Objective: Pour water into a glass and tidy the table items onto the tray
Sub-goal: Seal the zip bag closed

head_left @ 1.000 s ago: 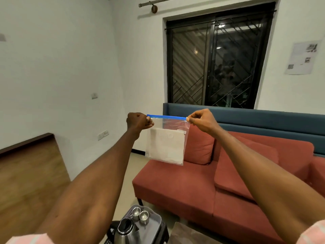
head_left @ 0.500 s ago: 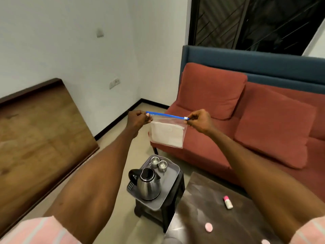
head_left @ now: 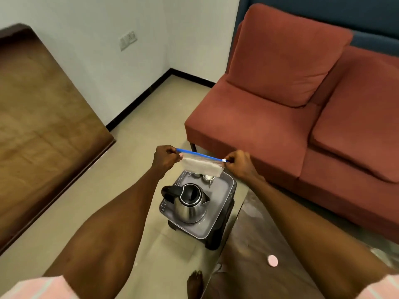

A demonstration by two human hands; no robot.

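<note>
I hold a clear zip bag (head_left: 203,167) with a blue seal strip and a white sheet inside, stretched between both hands. My left hand (head_left: 165,157) pinches its left top corner, my right hand (head_left: 237,164) pinches the right end by the white slider. The bag hangs above the far end of a grey tray (head_left: 224,190) on a small black stool. A steel kettle (head_left: 190,203) with a black handle stands on the tray. Two small steel cups (head_left: 208,177) at the tray's far end are partly hidden behind the bag.
A dark glass table (head_left: 259,244) lies at the lower right with a pink round lid (head_left: 272,260) on it. A red sofa (head_left: 280,117) fills the right. A wooden board (head_left: 43,126) leans on the left wall. My bare foot (head_left: 195,283) shows below.
My view has tilted down from the window to the floor and tray. Both hands, still gripping the bag, have come lower and now hold it just over the tray.
</note>
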